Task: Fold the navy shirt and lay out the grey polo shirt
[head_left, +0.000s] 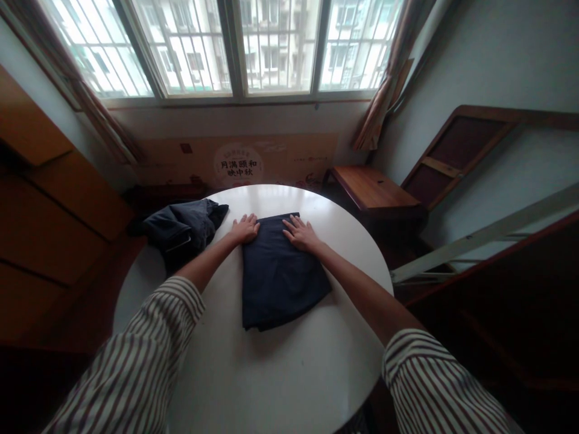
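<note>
A folded dark navy garment [278, 274] lies in the middle of a round white table [280, 367]. My left hand [245, 228] rests flat at the garment's far left corner, fingers stretched out and partly on the table. My right hand [300, 232] lies flat on the garment's far right part, fingers spread. Neither hand grips anything. Both forearms reach out from striped sleeves.
A crumpled dark garment [181, 229] sits at the table's left edge. Beyond the table are a cardboard panel with printed characters [238, 163], a wooden side table [373, 190] at the right, wooden cabinets [54, 217] at the left and a large barred window [235, 45].
</note>
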Demonstrator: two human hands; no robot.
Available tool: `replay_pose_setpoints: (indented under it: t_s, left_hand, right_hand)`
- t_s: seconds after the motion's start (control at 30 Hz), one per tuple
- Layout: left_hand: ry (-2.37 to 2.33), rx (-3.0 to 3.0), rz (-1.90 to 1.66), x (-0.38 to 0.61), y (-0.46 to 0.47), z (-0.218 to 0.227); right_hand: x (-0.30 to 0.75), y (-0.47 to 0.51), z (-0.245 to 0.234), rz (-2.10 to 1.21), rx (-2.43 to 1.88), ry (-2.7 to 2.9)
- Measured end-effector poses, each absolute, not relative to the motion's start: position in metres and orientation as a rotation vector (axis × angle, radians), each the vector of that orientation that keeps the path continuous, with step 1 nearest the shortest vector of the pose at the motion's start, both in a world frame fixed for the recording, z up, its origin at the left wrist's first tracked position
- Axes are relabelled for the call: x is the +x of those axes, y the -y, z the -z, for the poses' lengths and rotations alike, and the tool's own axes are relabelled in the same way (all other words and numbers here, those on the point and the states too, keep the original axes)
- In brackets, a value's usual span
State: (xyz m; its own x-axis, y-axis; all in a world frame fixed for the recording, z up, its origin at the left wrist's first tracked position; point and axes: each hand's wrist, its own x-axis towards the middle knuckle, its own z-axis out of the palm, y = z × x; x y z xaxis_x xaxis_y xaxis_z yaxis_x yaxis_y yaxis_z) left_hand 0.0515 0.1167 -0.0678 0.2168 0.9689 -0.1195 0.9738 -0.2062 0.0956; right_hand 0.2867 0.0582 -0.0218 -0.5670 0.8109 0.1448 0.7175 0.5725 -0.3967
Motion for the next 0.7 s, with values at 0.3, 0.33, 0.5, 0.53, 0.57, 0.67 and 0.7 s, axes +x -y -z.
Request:
replay_pose_setpoints:
  t_s: [0.3, 0.33, 0.5, 0.53, 0.57, 0.67, 0.7]
  left_hand:
    - [-1.884, 2.305, 0.040, 0.051, -0.119, 0.073]
    - [-1.883, 2.305, 0.044, 0.050, -0.121, 0.073]
    - [-1.868, 2.285, 0.065, 0.048, -0.127, 0.075]
    - [-1.866, 2.277, 0.069, 0.048, -0.128, 0.075]
    - [-1.866, 2.267, 0.072, 0.048, -0.128, 0.075]
    - [-1.871, 2.242, 0.069, 0.049, -0.128, 0.073]
    - [-1.871, 2.239, 0.068, 0.050, -0.127, 0.072]
  right_hand:
    - [0.241, -0.020, 0.039, -0.493, -0.810, 2.789]
    - [0.238, -0.009, 0.045, -0.494, -0.734, 2.839]
    - [0.243, 0.046, 0.060, -0.528, -0.556, 2.901]
    - [0.247, 0.057, 0.059, -0.546, -0.526, 2.891]
    - [0.252, 0.068, 0.058, -0.561, -0.501, 2.882]
    - [0.263, 0.101, 0.052, -0.597, -0.436, 2.877]
    - [0.266, 0.111, 0.050, -0.606, -0.418, 2.879]
